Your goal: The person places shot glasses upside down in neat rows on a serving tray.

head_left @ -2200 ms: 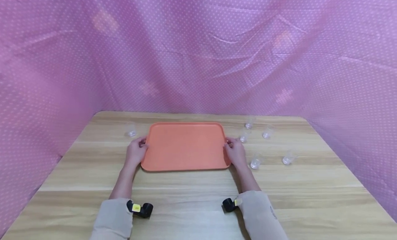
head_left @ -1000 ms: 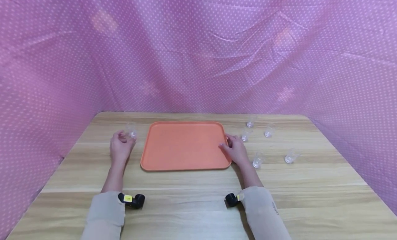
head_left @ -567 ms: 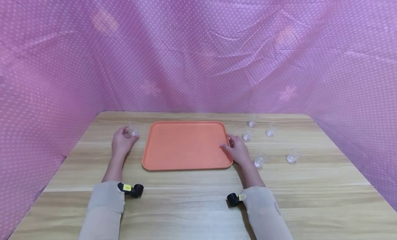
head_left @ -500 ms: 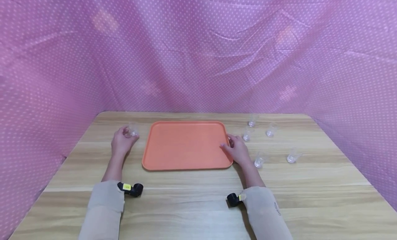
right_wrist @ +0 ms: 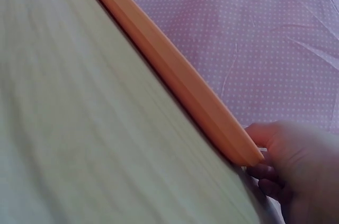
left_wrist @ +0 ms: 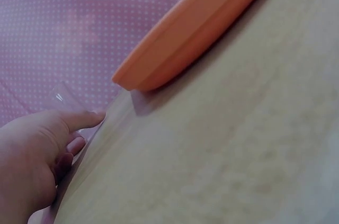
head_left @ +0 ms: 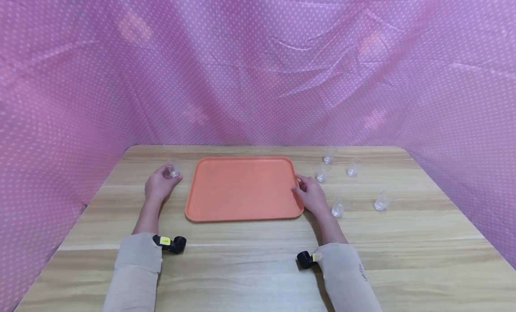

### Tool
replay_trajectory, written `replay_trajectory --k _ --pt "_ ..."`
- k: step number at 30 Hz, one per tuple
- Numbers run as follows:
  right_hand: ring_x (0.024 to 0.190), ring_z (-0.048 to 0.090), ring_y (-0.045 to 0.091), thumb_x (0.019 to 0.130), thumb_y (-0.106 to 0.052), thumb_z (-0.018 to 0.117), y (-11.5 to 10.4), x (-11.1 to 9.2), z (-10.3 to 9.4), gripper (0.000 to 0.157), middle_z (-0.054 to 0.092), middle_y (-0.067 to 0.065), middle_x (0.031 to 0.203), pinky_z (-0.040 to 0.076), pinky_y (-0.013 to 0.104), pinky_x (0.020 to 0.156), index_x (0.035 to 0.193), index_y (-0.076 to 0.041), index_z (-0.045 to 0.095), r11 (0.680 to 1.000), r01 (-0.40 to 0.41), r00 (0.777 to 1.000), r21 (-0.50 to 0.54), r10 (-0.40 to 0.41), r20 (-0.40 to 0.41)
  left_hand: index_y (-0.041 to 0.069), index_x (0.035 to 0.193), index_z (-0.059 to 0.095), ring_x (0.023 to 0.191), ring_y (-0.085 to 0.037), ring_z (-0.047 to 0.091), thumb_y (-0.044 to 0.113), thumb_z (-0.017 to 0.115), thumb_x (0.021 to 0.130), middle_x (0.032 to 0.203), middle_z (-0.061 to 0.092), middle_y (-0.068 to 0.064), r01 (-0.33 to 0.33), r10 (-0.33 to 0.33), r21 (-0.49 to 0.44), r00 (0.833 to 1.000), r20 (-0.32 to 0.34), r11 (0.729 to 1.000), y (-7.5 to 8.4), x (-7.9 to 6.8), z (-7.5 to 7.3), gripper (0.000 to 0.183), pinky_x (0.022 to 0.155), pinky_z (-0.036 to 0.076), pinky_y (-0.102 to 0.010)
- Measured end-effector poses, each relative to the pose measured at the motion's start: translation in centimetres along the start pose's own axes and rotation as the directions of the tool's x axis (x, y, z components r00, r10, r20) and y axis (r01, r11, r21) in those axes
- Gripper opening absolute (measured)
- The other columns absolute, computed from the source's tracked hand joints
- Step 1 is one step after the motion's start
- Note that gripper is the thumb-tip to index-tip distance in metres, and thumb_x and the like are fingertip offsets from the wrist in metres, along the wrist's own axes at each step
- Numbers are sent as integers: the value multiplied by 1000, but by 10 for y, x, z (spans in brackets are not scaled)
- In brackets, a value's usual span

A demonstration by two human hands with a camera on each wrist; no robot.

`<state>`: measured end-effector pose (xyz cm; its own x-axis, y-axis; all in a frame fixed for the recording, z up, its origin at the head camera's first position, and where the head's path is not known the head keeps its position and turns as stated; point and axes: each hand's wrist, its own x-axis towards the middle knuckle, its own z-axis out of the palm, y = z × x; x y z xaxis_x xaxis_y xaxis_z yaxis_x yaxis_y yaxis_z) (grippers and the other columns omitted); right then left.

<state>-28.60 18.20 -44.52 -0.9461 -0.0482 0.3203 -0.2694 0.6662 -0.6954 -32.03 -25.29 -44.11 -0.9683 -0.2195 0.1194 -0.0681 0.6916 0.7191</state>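
A flat orange tray point(head_left: 243, 188) with a raised rim lies on the wooden table. My left hand point(head_left: 159, 184) curls thumb and fingers round a small clear shot glass point(head_left: 174, 171) left of the tray. In the left wrist view the glass's see-through wall point(left_wrist: 64, 96) shows behind the thumb. At the tray's right edge my right hand point(head_left: 313, 196) pinches the rim, thumb on the inner side and fingers outside. The right wrist view shows the tray corner point(right_wrist: 241, 152) between thumb and curled fingers.
Several more clear shot glasses stand right of the tray, one glass point(head_left: 338, 208) close by the right forearm and another glass point(head_left: 321, 175) just beyond the right hand. A pink dotted curtain point(head_left: 258, 79) hangs round the table point(head_left: 242, 267).
My left hand has let go of the tray's left edge, moved left and taken hold of the shot glass. My right hand has stayed at the tray's right rim, its thumb now back against it.
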Motion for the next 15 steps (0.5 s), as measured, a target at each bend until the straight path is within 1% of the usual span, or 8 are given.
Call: replay_trajectory --k 4,7,9,15 --pt "80 59 28 80 -3 66 -2 -2 -5 38 59 16 87 50 37 72 116 7 59 995 -33 999 89 33 0 3 130 48 104 -39 50 30 64 85 119 54 -24 1 -1 5 1000 0 1000 2 0 -1 54 93 35 -52" --pt "80 60 28 79 -2 67 -2 -2 -6 37 61 16 88 51 33 70 114 7 60 991 -52 999 123 52 1 2 129 49 105 -39 49 28 64 86 119 54 -24 -3 3 0 1000 -3 1000 2 -1 -2 52 93 36 -52" --pt "80 60 27 78 -1 67 -3 -3 -7 38 62 16 88 51 30 68 114 8 60 990 -56 998 128 55 7 2 128 50 105 -39 49 27 63 87 118 54 -25 -8 8 -2 1000 -4 1000 1 -1 -2 50 93 36 -52" --pt "78 61 27 77 -1 68 -3 -4 -8 38 63 16 87 51 29 66 113 8 60 989 -64 998 130 61 24 1 125 52 102 -39 52 24 64 87 112 57 -25 -29 29 1 999 -18 1000 1 -2 -1 46 93 36 -52"
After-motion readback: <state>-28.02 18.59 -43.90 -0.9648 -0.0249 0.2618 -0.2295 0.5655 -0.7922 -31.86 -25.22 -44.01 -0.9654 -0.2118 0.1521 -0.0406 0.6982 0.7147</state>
